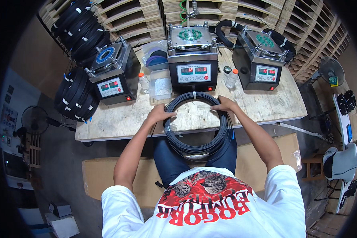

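Note:
A thick coil of black cable (195,149) is between my hands, its far part over the table's front edge and its near part above my lap. White ties bind the coil at the far side and at the left. My left hand (161,114) grips its left rim, thumb on the inside. Opposite, my right hand (226,104) is closed on the upper right rim, thumb inward as well. The fingers beneath the coil are partly hidden.
On the wooden table (261,109) stand a left machine (116,75), a middle machine (193,59) and a right machine (260,61), all with lit displays. Between them are orange-capped bottles (232,78) and a plastic tub (161,86). Cable coils (76,95) are piled at the left.

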The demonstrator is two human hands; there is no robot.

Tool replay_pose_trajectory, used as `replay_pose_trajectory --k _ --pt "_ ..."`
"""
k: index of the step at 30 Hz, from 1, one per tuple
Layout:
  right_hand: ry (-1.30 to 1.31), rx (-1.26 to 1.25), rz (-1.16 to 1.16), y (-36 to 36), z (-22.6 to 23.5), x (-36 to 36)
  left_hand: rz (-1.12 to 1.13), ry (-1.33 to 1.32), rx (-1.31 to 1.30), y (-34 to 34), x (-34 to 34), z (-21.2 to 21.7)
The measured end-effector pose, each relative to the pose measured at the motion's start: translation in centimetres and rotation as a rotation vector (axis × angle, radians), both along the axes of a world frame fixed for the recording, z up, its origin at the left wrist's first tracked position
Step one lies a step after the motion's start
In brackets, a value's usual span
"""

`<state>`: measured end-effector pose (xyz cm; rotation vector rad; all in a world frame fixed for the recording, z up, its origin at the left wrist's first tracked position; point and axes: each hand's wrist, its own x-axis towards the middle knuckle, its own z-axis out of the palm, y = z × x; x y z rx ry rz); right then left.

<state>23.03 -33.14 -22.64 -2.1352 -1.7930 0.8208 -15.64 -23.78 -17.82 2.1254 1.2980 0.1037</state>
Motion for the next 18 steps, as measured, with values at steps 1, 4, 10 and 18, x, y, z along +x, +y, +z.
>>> replay_pose_trajectory --k 1,4,10,18 --pt "-0.043 0.034 0.034 0.4 -0.4 -0.2 -0.015 0.072 0.027 -0.1 0.3 -0.1" --pt "-0.023 0.098 0.003 -0.2 -0.3 1.7 0.006 0.036 0.099 -0.5 2.2 -0.4" --pt "0.03 0.193 0.093 -3.4 9.7 -7.2 0.058 -0.005 0.183 -4.1 -4.5 3.9" --pt "-0.005 0.422 0.239 0.9 19.2 -16.8 0.176 -0.188 0.411 -4.7 -15.7 12.9"
